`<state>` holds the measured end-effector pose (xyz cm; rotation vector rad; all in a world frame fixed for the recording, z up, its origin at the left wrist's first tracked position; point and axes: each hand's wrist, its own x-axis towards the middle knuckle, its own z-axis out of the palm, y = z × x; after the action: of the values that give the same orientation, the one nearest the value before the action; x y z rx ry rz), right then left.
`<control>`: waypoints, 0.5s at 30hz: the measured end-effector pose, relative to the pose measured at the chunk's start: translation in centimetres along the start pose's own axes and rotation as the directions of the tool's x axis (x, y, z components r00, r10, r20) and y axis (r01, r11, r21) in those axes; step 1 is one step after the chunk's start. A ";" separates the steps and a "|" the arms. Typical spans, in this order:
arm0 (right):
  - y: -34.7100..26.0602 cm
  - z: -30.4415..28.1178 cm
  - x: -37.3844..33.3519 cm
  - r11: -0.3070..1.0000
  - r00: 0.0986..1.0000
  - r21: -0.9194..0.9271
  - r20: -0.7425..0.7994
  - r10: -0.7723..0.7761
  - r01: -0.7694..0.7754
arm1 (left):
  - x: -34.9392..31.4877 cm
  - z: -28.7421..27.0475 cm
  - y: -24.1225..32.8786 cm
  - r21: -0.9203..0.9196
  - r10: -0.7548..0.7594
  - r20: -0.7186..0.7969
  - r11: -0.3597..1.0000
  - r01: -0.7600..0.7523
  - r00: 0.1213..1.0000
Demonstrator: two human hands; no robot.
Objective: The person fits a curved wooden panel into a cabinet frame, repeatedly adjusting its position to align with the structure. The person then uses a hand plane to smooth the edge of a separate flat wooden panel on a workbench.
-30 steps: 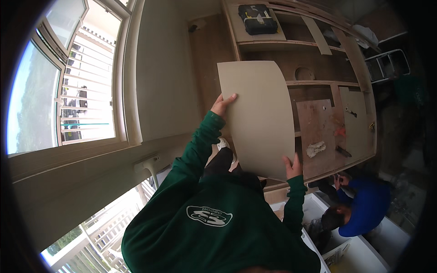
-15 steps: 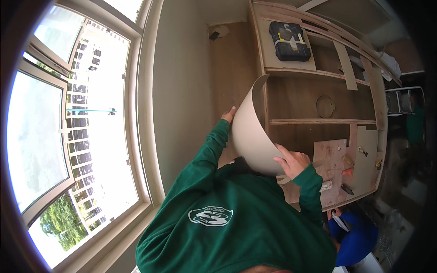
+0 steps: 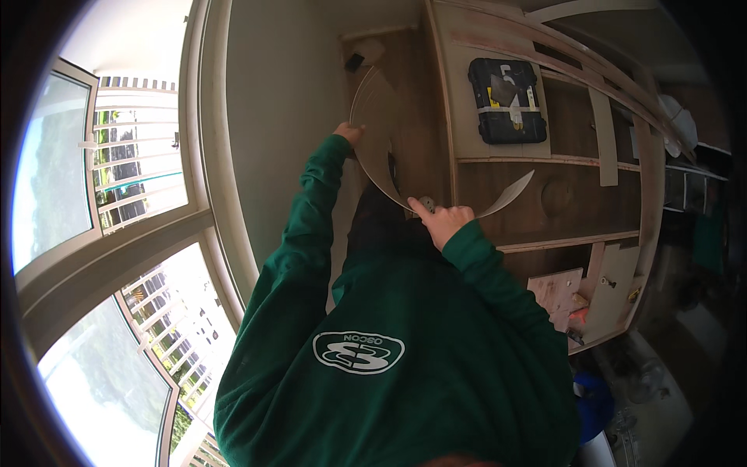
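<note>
A thin, flexible laminate sheet (image 3: 373, 128) bends in a wide curve in front of my body, and one end of it sticks out to the right over the wooden cabinet frame. My left hand (image 3: 350, 134) grips its left edge beside the wall. With fingers over the near edge, my right hand (image 3: 447, 222) holds the sheet close to the cabinet's left side. The fingers of both hands are partly hidden behind the sheet.
A wooden cabinet frame (image 3: 537, 246) with open compartments lies at the right, with a black tool case (image 3: 507, 101) on its far end. Loose strips (image 3: 604, 132) lie across it. Windows line the left wall. Someone in blue (image 3: 594, 405) is at lower right.
Both hands have moved left and away from me with the sheet. The sheet has turned and opened out, its far end now nearer the wall. My view has shifted too.
</note>
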<state>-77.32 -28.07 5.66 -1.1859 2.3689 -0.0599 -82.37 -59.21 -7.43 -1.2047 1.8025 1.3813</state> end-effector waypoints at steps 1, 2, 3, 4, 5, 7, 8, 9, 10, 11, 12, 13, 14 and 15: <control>2.3 -0.6 1.7 0.998 0.998 0.024 -0.049 0.050 -0.049 | 2.8 -1.3 1.1 -0.074 0.078 0.004 0.994 -0.077 0.997; 5.0 -1.1 3.6 0.988 0.983 -0.002 0.097 0.156 -0.156 | 5.3 -2.5 1.6 -0.144 0.127 0.002 0.982 -0.125 0.992; 7.7 -1.6 5.0 0.971 0.951 -0.013 0.196 0.238 -0.241 | 7.3 -3.7 1.8 -0.204 0.168 0.003 0.965 -0.163 0.986; 9.6 -2.1 6.2 0.957 0.948 0.048 0.159 0.275 -0.285 | 9.9 -5.3 3.4 -0.162 0.223 -0.045 0.960 -0.227 0.974; 11.6 -2.6 7.7 0.944 0.946 0.093 0.112 0.305 -0.316 | 12.2 -6.5 5.1 -0.131 0.282 -0.104 0.947 -0.295 0.954; 14.4 -3.2 9.4 0.961 0.957 0.071 -0.099 0.272 -0.265 | 14.0 -7.8 5.9 -0.157 0.226 -0.150 0.956 -0.249 0.962; 15.2 -3.5 10.4 0.955 0.949 0.065 -0.109 0.296 -0.291 | 14.9 -8.7 7.1 -0.213 0.151 -0.152 0.960 -0.182 0.977; 15.9 -3.9 11.4 0.962 0.932 0.051 -0.242 0.271 -0.266 | 15.8 -9.6 8.8 -0.274 0.117 -0.162 0.949 -0.158 0.980; 16.3 -4.4 11.8 0.959 0.914 0.050 -0.293 0.282 -0.280 | 16.3 -10.2 9.9 -0.252 0.107 -0.106 0.959 -0.131 0.989; 16.9 -4.8 12.4 0.954 0.890 0.057 -0.346 0.297 -0.296 | 16.8 -10.9 11.1 -0.241 0.126 -0.057 0.961 -0.136 0.990; 16.8 -5.3 12.7 0.929 0.873 0.276 -0.353 0.336 -0.247 | 16.8 -11.5 11.6 -0.234 0.119 -0.011 0.965 -0.118 0.993; 17.0 -5.7 13.4 0.855 0.850 0.486 -0.361 0.384 -0.180 | 17.6 -12.0 12.6 -0.226 0.105 0.019 0.969 -0.098 0.994; 17.1 -6.1 14.0 0.739 0.830 0.667 -0.357 0.429 -0.095 | 18.5 -12.5 13.4 -0.226 0.073 0.039 0.972 -0.062 0.997; 17.2 -6.4 14.5 0.732 0.830 0.677 -0.361 0.425 -0.080 | 19.5 -12.7 13.8 -0.228 0.042 0.057 0.973 -0.028 0.998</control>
<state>-100.21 -29.55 1.21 -0.5132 2.5674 -1.1201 -102.20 -76.46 -13.80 -1.2343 1.6658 1.6623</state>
